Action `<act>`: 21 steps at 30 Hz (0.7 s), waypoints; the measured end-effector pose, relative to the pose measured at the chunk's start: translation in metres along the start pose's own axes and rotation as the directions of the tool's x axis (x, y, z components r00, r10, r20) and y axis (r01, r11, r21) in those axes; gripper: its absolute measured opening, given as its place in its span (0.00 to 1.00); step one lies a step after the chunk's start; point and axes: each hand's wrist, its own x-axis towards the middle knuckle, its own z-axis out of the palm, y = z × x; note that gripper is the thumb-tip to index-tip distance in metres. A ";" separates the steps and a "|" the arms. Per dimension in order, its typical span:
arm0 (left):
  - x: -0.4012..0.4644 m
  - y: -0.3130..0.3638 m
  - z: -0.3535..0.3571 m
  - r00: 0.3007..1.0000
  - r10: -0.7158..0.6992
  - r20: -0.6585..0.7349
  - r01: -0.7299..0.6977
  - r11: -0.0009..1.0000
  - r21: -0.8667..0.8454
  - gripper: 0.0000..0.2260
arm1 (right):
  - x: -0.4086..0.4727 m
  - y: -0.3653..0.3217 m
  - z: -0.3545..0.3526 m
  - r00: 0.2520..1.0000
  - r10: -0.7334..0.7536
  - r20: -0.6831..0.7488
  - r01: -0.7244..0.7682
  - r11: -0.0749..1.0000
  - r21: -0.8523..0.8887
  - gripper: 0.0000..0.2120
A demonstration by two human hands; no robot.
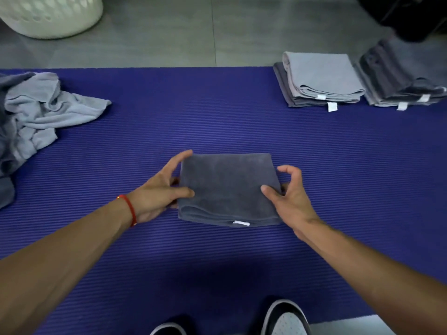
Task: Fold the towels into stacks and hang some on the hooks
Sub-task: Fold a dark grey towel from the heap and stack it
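On ribbed purple mat (pixel 217 122), grey tile floor (pixel 169 32) beyond: hands pinching folded towel (pixel 227 187).

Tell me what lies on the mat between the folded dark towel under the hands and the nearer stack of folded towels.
Nothing: in the head view, only bare purple mat runs from the dark towel to the stack.

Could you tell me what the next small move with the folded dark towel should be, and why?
Probably lift it and set it on a stack. The dark grey towel already lies folded square on the purple mat, the left hand and right hand hold its two sides, and the nearer folded stack sits far right.
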 end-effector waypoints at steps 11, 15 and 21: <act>0.073 0.095 0.077 0.975 0.132 0.179 -0.146 0.987 0.066 0.32 | 0.039 -0.028 -0.127 0.981 -0.123 -0.147 0.141 0.982 0.122 0.18; 0.136 0.144 0.119 0.961 0.219 0.168 -0.236 0.967 0.091 0.36 | 0.100 -0.050 -0.176 0.931 -0.230 -0.284 0.240 0.971 0.001 0.21; 0.241 0.222 0.166 0.918 0.393 0.044 -0.396 0.914 0.089 0.36 | 0.211 -0.101 -0.238 0.761 -0.466 -0.452 0.373 0.884 -0.282 0.21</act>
